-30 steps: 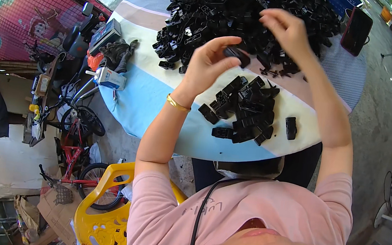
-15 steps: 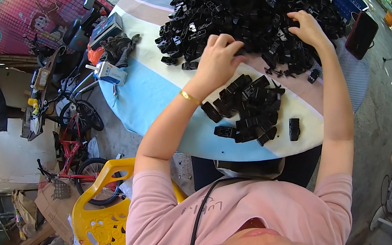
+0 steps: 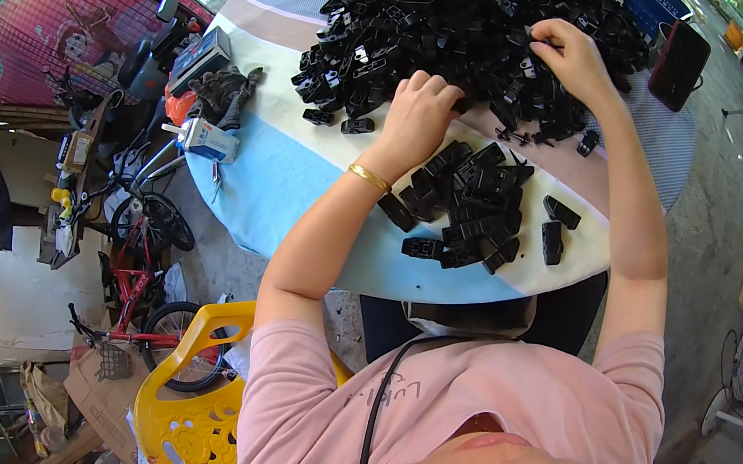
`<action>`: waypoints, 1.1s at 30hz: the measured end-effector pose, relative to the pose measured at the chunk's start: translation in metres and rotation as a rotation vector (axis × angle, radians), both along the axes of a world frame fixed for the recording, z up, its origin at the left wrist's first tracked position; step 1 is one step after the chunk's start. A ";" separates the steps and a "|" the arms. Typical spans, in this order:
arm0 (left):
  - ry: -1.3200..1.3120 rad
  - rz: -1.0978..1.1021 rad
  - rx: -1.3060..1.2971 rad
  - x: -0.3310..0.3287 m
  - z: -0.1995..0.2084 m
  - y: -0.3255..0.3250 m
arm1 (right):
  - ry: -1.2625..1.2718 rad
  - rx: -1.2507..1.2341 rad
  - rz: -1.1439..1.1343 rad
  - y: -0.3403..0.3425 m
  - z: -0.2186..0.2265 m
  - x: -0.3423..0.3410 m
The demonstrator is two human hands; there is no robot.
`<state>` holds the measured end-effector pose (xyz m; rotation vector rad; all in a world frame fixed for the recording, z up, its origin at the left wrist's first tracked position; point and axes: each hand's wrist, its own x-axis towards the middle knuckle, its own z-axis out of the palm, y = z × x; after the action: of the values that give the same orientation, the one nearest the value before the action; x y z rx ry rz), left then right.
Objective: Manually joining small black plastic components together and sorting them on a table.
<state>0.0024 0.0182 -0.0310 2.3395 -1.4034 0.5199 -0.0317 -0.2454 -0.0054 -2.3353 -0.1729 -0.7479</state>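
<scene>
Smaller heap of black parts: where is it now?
In the head view, the smaller heap lies right of centre on the tablecloth, on the near side of the large heap, two loose parts to its right.

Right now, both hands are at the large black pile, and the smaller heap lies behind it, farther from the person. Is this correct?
No: the head view shows the smaller heap in front of the large black pile, nearer the person. The left hand and right hand are at that pile.
</scene>
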 end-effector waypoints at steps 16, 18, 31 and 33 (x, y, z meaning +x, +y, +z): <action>1.310 -0.329 -0.828 -0.012 0.018 0.010 | 0.183 1.054 0.181 0.065 -0.002 0.001; 1.382 -0.251 -0.806 -0.009 0.016 0.011 | 0.030 0.737 0.156 0.050 -0.001 0.000; 1.201 -0.164 -0.770 -0.011 0.020 0.012 | -0.157 0.048 0.417 0.104 0.018 -0.037; 1.214 -0.177 -0.782 -0.009 0.018 0.014 | -0.113 0.153 0.399 0.109 0.019 -0.040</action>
<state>-0.0062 0.0319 -0.0131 1.3600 -0.6005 -0.3519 -0.0722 -0.1366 0.0134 -2.0264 -0.5915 -0.6651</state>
